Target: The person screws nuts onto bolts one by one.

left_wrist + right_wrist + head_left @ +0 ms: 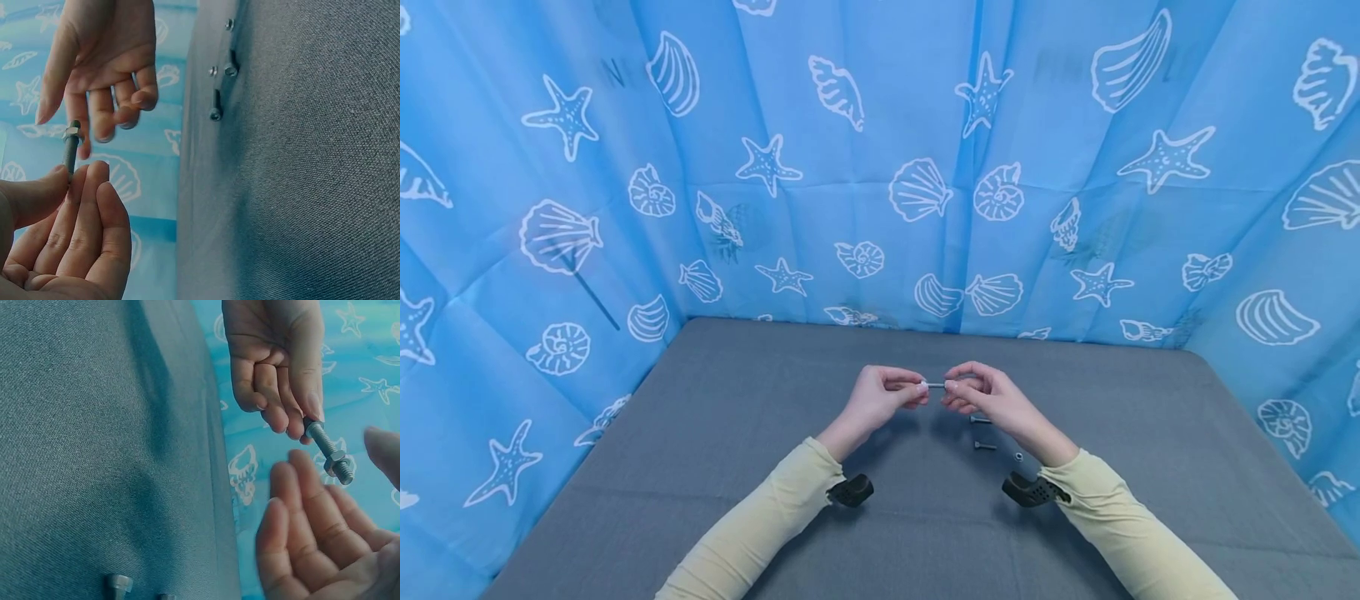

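My left hand (880, 396) pinches the head end of a metal bolt (319, 436) between thumb and fingertips, above the table. A hex nut (335, 461) sits on the bolt's thread, with a short piece of thread sticking out beyond it. My right hand (996, 398) is at the nut end, its thumb and fingers spread to either side. In the right wrist view, a gap shows between the right thumb (382, 453) and the bolt. The bolt's head is partly hidden by the left fingertips.
On the grey cloth-covered table (737, 483), below the right hand, lie two more bolts, a farther one (980, 420) and a nearer one (985, 447). Two loose nuts, one upper (229, 24) and one lower (213, 71), lie beside them. A blue shell-print curtain (865, 150) surrounds the table.
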Action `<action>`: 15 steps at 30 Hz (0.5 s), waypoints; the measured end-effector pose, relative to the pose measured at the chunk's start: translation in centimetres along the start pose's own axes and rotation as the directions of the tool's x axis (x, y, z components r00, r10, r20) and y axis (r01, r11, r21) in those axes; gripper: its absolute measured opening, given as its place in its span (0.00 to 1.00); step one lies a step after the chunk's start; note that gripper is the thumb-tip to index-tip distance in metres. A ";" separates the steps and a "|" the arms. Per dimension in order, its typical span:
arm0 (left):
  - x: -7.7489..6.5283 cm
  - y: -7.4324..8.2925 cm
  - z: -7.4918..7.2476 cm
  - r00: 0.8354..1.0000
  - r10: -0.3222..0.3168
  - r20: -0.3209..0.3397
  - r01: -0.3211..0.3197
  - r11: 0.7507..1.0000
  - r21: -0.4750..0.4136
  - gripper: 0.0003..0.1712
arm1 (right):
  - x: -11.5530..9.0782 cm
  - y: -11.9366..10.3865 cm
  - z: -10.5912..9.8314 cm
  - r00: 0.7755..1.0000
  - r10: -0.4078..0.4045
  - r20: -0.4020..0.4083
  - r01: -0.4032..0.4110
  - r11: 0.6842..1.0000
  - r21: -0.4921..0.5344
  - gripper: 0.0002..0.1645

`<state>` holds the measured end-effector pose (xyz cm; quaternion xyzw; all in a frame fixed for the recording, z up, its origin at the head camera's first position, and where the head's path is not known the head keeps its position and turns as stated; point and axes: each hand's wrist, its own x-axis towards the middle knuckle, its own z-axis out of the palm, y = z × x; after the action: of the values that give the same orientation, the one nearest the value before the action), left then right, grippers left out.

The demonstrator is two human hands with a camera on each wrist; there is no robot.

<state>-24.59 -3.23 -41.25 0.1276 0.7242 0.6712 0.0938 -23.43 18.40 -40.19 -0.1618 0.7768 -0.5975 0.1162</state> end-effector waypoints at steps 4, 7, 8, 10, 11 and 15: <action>0.0 -0.1 0.1 1.000 -0.005 -0.008 0.005 1.000 0.005 0.13 | -0.1 -0.1 0.1 0.999 -0.042 0.002 0.042 0.999 0.021 0.20; 0.0 -0.1 0.1 1.000 0.002 -0.011 -0.002 1.000 0.004 0.12 | -0.1 -0.1 0.2 0.999 -0.032 -0.010 0.032 0.999 -0.011 0.19; 0.0 0.0 0.1 1.000 0.005 -0.011 -0.005 1.000 0.003 0.12 | 0.0 -0.2 0.2 1.000 -0.021 -0.014 0.021 1.000 -0.021 0.19; 0.0 0.0 0.1 1.000 0.009 -0.012 -0.009 1.000 0.001 0.12 | 0.0 -0.2 0.2 1.000 0.000 -0.019 0.000 1.000 -0.026 0.20; 0.0 0.0 0.1 1.000 0.010 -0.012 -0.010 1.000 0.000 0.12 | 0.0 -0.2 0.2 1.000 0.006 -0.020 -0.006 1.000 -0.022 0.19; -0.1 0.0 0.1 1.000 0.008 -0.007 -0.008 1.000 -0.003 0.13 | 0.0 0.0 0.1 0.999 -0.030 -0.012 0.030 0.999 0.021 0.17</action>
<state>-24.48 -3.20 -41.30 0.1281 0.7230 0.6730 0.0888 -23.44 18.32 -40.26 -0.1685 0.7684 -0.6085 0.1045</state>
